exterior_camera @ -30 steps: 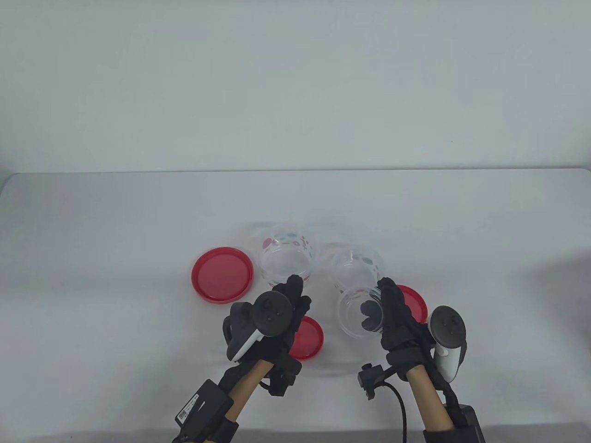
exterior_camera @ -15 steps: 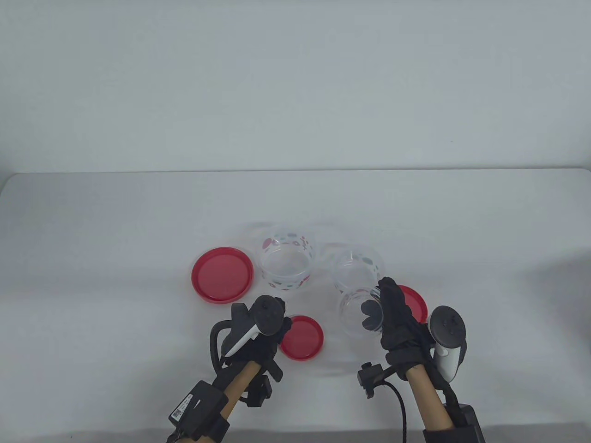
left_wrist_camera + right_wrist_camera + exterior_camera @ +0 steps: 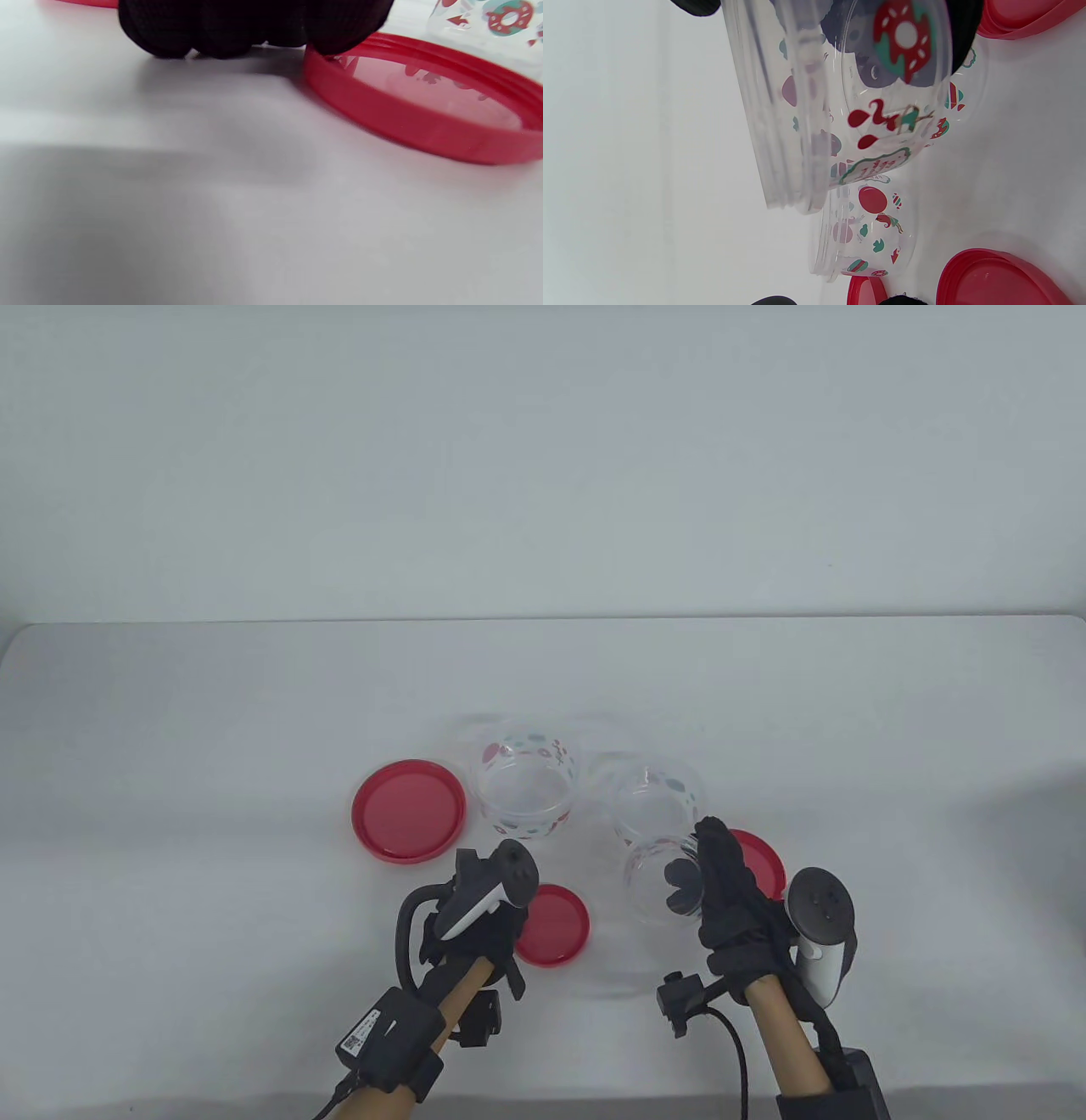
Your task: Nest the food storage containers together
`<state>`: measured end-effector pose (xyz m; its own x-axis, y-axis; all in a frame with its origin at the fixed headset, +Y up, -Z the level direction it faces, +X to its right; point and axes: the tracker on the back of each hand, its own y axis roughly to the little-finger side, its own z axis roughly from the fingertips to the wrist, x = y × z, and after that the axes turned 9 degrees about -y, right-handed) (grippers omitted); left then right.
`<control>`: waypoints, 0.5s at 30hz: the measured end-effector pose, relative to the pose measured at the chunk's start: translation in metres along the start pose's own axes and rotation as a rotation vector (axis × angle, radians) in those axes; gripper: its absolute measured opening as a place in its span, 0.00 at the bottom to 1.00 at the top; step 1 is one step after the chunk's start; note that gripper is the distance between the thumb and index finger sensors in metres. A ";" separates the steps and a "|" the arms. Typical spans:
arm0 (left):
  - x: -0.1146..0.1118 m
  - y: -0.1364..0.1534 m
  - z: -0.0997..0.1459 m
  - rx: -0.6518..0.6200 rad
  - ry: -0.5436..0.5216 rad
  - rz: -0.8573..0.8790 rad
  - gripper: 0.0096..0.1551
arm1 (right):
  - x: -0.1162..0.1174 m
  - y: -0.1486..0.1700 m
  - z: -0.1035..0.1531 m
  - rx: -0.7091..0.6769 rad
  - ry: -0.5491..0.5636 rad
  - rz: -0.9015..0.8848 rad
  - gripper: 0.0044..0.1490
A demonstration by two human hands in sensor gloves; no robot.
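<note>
The white surface (image 3: 212, 746) carries everything. Take the largest red lid (image 3: 409, 810) as your landmark. Just right of it stands the biggest clear printed container (image 3: 524, 785), and further right a medium container (image 3: 657, 799). Your right hand (image 3: 730, 891) holds the smallest container (image 3: 663, 881) tilted, its grip clamped on it with fingers inside. Behind that hand lies a medium lid (image 3: 758, 861). Below-right of the landmark sits the small lid (image 3: 551, 925), where your left hand (image 3: 475, 929) rests with fingers (image 3: 212, 29) curled together at its rim, gripping nothing.
</note>
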<state>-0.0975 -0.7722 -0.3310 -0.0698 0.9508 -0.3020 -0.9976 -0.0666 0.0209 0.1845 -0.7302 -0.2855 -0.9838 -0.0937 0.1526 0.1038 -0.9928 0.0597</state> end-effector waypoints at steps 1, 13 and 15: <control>0.000 -0.001 0.000 0.011 -0.007 -0.020 0.27 | 0.000 0.000 0.000 0.001 0.001 0.000 0.43; -0.002 -0.011 -0.004 0.065 -0.048 -0.135 0.21 | 0.001 0.000 -0.001 -0.005 -0.010 0.009 0.43; 0.000 -0.008 -0.003 0.068 -0.055 -0.106 0.21 | 0.001 0.000 -0.001 -0.008 -0.013 0.011 0.43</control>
<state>-0.0891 -0.7730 -0.3342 0.0379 0.9668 -0.2529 -0.9969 0.0539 0.0567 0.1835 -0.7307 -0.2863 -0.9807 -0.1034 0.1658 0.1130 -0.9923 0.0498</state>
